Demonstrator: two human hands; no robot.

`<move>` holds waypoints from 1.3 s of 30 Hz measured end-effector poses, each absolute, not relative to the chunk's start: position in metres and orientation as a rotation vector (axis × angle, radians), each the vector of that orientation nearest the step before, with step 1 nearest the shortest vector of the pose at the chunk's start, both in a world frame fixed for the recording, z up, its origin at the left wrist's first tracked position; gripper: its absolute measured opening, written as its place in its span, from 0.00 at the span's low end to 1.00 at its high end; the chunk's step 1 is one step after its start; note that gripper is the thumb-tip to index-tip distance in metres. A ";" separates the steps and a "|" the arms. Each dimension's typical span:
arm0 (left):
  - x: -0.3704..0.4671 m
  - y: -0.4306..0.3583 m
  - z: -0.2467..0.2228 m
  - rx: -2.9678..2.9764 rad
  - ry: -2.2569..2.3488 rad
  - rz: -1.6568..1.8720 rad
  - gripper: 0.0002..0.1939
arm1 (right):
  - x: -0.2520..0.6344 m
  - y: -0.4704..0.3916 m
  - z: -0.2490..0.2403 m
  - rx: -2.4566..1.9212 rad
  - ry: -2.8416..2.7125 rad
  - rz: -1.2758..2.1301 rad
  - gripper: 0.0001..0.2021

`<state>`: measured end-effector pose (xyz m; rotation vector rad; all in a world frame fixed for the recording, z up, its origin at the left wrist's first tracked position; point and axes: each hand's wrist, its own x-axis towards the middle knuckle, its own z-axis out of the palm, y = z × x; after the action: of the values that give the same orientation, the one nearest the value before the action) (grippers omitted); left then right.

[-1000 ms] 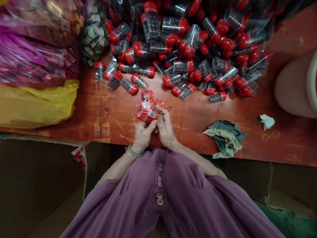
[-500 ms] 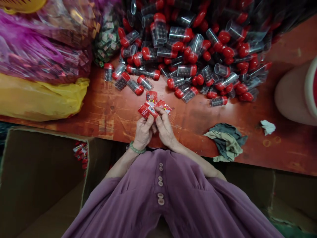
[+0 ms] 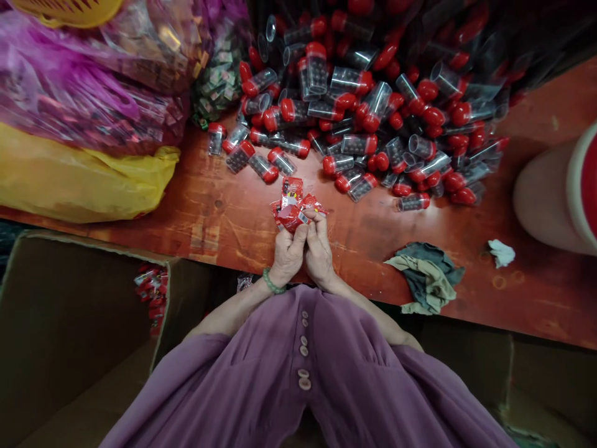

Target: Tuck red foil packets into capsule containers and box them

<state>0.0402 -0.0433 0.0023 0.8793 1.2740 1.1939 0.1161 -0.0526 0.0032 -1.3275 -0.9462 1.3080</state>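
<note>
Near the table's front edge, my left hand (image 3: 287,254), with a green bead bracelet at the wrist, pinches a small red packet (image 3: 291,218). My right hand (image 3: 319,249) is closed beside it, thumb and fingers pressed together at the packet's right corner. Just beyond the fingers, more red packets (image 3: 292,188) lie on the wooden table (image 3: 224,211), partly overlapped by the held one. Behind them is a large heap of clear tubes with red caps (image 3: 357,144) and dark contents.
Purple and clear bags (image 3: 93,112) and a yellow bag (image 3: 84,180) fill the left. A cloth (image 3: 426,277), white tissue (image 3: 502,253) and bucket (image 3: 545,199) are at the right. Below left, a cardboard box (image 3: 93,249) holds red packets.
The held packet has turned, and its barcode end now points right. My fingers have shifted on it. The whole view has moved slightly.
</note>
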 end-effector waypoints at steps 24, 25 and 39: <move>0.032 -0.046 0.012 0.800 1.115 1.209 0.22 | 0.115 -0.051 -0.009 -1.113 -0.787 1.565 0.18; 0.034 -0.045 0.014 0.819 1.124 1.218 0.23 | 0.115 -0.051 -0.010 -1.159 -0.794 1.516 0.19; 0.038 -0.048 0.011 1.004 1.188 1.218 0.21 | 0.114 -0.058 -0.013 -1.176 -0.775 1.485 0.28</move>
<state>0.0376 -0.0479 0.0111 1.0038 1.1881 1.2179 0.1138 -0.0585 -0.0132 -1.1765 -0.7746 1.4854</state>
